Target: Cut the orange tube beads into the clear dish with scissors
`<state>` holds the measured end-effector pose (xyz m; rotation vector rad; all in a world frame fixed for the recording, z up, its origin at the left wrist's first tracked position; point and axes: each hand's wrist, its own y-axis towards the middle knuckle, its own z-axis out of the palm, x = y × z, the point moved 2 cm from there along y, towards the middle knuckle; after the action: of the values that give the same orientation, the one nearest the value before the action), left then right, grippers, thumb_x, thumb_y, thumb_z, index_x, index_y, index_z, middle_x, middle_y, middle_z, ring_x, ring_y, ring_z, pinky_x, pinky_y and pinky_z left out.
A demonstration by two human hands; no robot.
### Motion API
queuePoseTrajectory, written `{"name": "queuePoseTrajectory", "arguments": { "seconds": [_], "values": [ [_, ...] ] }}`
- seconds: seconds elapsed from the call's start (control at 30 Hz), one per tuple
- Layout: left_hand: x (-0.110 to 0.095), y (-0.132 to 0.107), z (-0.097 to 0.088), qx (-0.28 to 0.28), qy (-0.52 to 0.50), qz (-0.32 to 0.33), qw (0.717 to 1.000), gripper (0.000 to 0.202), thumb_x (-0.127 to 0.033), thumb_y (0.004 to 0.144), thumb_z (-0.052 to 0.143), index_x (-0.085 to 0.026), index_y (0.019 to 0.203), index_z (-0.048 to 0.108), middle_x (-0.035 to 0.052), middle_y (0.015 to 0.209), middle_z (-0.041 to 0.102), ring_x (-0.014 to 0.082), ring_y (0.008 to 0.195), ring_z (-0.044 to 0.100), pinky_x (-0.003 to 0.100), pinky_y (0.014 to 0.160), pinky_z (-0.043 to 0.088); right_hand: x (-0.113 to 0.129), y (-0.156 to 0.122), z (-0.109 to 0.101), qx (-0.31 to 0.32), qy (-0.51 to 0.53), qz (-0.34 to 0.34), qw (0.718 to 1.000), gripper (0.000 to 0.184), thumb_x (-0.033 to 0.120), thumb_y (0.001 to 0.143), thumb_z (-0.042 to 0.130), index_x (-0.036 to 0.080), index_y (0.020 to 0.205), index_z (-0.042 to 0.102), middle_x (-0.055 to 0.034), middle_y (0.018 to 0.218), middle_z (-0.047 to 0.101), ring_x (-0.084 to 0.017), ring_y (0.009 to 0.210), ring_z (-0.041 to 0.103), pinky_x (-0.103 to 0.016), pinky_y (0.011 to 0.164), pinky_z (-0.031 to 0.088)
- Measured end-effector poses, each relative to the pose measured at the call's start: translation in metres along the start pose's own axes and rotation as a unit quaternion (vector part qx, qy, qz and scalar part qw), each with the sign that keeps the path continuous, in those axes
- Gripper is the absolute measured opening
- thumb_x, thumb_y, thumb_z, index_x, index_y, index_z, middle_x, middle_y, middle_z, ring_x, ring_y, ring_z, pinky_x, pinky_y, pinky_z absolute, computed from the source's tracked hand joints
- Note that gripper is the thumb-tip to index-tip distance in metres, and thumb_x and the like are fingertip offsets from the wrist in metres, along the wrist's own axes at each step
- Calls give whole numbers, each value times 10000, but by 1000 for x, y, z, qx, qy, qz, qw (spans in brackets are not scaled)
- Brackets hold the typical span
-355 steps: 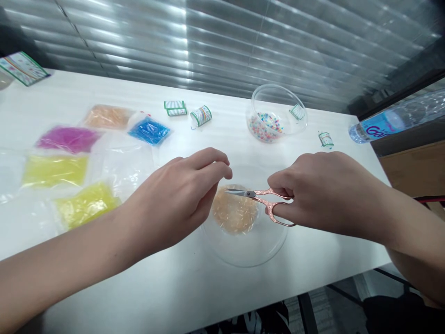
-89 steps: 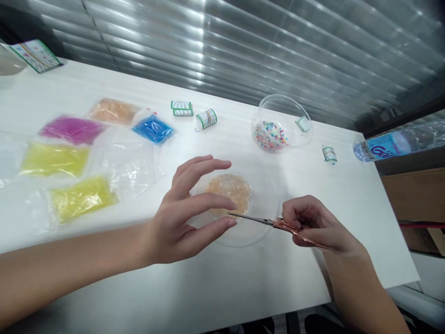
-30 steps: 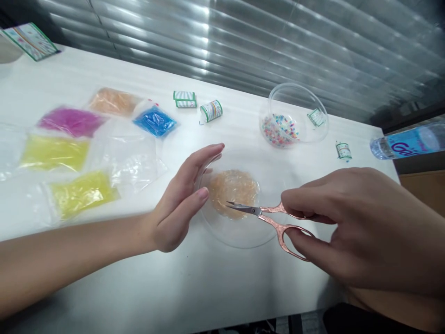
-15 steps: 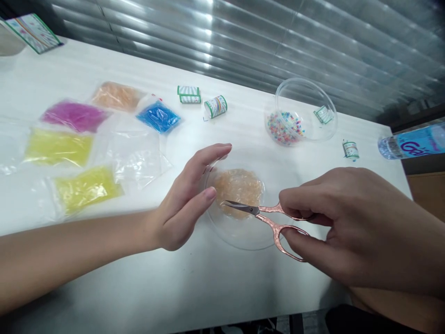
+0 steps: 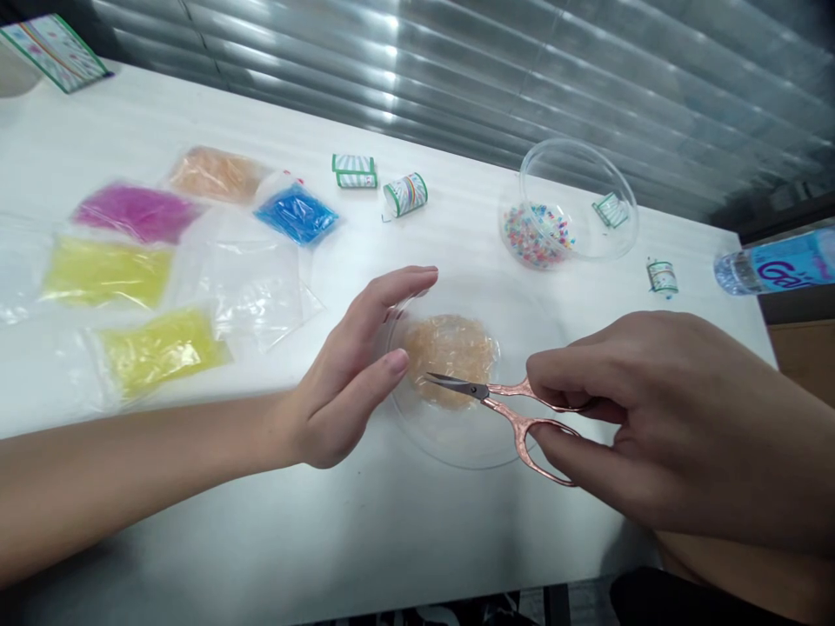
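Observation:
A clear plastic bowl (image 5: pixel 450 448) stands on the white table, with a mass of orange translucent bits (image 5: pixel 453 343) in it. My left hand (image 5: pixel 356 374) curves round the bowl's left side and holds it, thumb and forefinger apart at the rim; its other fingers are mostly hidden. In my right hand (image 5: pixel 645 417) is a pair of scissors (image 5: pixel 479 391) with copper-coloured handles, thumb and fingers in the loops. The blades point left above the orange bits, nearly closed, with nothing visible between them.
Sealed bags of yellow (image 5: pixel 163 348), purple (image 5: pixel 136 213), orange (image 5: pixel 215 174) and blue (image 5: pixel 297 213) bits lie at left. Behind are curled labels (image 5: pixel 405 195) and a clear bowl (image 5: pixel 522 174) by multicoloured bits (image 5: pixel 536 236). A bottle (image 5: pixel 776 265) lies at right; blinds (image 5: pixel 457 78) rise behind.
The view has shifted very slightly. Both hands, the scissors and the bowl keep almost the same positions relative to one another.

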<state>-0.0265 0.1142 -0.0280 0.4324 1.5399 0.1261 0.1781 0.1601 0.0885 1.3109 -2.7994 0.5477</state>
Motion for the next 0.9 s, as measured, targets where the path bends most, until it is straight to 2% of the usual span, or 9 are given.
{"name": "queuePoseTrajectory", "arguments": {
  "seconds": [0.2,0.33,0.4,0.5,0.57,0.67,0.8,0.9],
  "values": [
    [-4,1,-1,2,35,16,999,603,-225,844,575,-229,1426,415,114,1513,376,326,1382,389,529,1132,368,-4,0,-1,15,16,-10,1000,303,288,778,561,221,560,363,53,464,328,-114,449,237,-295,476,147],
    [-12,3,-1,-7,94,59,994,630,-211,744,673,-204,1341,471,144,1473,407,357,1418,326,584,1149,326,-17,-3,-5,47,126,12,991,298,300,805,554,213,546,435,44,457,342,-95,438,254,-284,433,175],
    [-16,5,-1,-21,143,90,985,585,-210,706,698,-218,1262,515,126,1434,449,356,1400,349,599,1146,320,-28,-6,-9,69,235,43,969,309,327,819,586,208,557,474,44,464,352,-87,447,268,-267,413,198],
    [-18,7,-2,-60,203,113,971,473,-267,687,728,-249,1131,565,94,1363,506,344,1328,430,597,1083,395,-46,-9,-11,95,393,104,909,316,362,830,650,196,591,526,40,498,373,-76,474,290,-251,411,195],
    [-17,8,-2,-83,223,115,964,449,-337,670,758,-250,1072,579,103,1332,520,349,1287,462,592,1030,443,-55,-10,-11,103,461,124,873,287,348,804,704,190,614,557,37,517,394,-66,483,301,-251,415,161],
    [-15,8,-3,-96,238,109,960,438,-395,665,770,-267,1040,584,107,1309,528,351,1249,494,587,968,487,-60,-8,-8,120,521,124,836,246,307,755,756,193,620,585,42,501,405,-52,461,287,-244,403,123],
    [-17,8,-3,-111,250,114,955,377,-386,681,774,-275,998,603,100,1272,553,332,1197,533,574,924,508,-57,-5,-4,139,568,117,803,270,304,742,757,191,595,560,49,478,414,-42,438,254,-227,390,127],
    [-21,8,-2,-121,255,116,952,308,-336,695,779,-263,946,618,103,1235,576,321,1170,551,529,854,528,-54,-2,-3,139,568,114,803,318,316,743,752,178,574,520,42,483,436,-41,448,264,-221,395,130]
  ]
}}
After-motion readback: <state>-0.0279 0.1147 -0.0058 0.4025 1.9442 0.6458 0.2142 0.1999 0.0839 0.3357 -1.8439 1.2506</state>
